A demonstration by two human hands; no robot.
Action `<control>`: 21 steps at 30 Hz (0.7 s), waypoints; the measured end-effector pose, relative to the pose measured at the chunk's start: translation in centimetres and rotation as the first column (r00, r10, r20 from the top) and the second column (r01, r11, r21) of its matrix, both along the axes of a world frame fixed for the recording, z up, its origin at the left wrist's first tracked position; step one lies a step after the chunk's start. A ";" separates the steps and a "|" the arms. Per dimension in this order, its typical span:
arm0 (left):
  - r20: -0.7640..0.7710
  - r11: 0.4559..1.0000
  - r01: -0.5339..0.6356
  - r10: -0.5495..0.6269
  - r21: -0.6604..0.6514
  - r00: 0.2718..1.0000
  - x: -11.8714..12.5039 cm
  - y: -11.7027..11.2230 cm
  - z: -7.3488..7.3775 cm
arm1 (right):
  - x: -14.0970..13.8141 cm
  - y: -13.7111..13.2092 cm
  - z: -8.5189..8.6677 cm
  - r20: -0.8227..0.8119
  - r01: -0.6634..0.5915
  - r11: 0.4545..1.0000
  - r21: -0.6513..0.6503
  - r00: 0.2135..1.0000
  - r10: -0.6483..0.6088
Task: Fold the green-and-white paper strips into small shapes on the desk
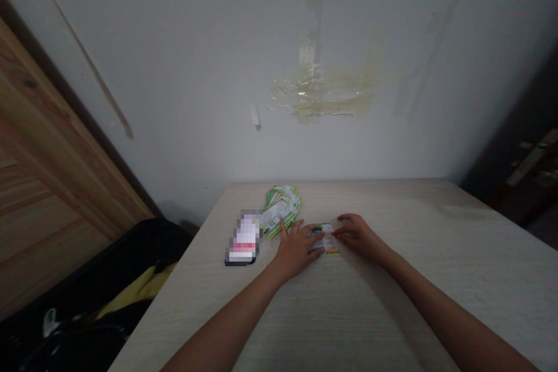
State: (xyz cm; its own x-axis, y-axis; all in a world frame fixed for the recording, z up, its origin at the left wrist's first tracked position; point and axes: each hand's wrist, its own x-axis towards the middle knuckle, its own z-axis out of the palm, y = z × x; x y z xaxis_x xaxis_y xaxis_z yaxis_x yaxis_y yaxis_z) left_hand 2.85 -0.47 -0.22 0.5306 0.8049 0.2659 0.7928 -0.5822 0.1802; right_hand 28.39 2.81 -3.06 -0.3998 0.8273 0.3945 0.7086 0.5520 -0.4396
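Near the far edge of the pale table (436,261), below a white wall (174,70) marked by tape residue (326,96), a small packet (326,239) lies between the flat, spread left hand (294,249) and the right hand (360,236), fingers curled onto it, grip unclear.

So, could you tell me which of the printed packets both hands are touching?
The small yellow-edged packet between the left hand and right hand; the green fanned packets lie farther back, beyond the left hand.

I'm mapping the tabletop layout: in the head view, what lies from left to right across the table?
Blurred white-and-red flat object → pile of green-and-white paper packets → left hand → small colourful printed card → right hand.
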 end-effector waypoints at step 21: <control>-0.007 0.999 0.004 -0.004 0.037 1.000 -0.1 0.1 -0.2 | -1.6 -0.4 0.5 0.131 0.151 0.988 0.024 0.979 -0.153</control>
State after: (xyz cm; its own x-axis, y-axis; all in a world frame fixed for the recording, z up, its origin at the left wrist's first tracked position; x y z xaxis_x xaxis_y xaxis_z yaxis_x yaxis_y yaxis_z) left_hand 2.76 -0.40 -0.43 0.5355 0.7925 0.2917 0.7916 -0.5914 0.1535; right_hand 26.74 2.44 -2.54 -0.3192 0.8773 0.3585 0.8361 0.4387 -0.3293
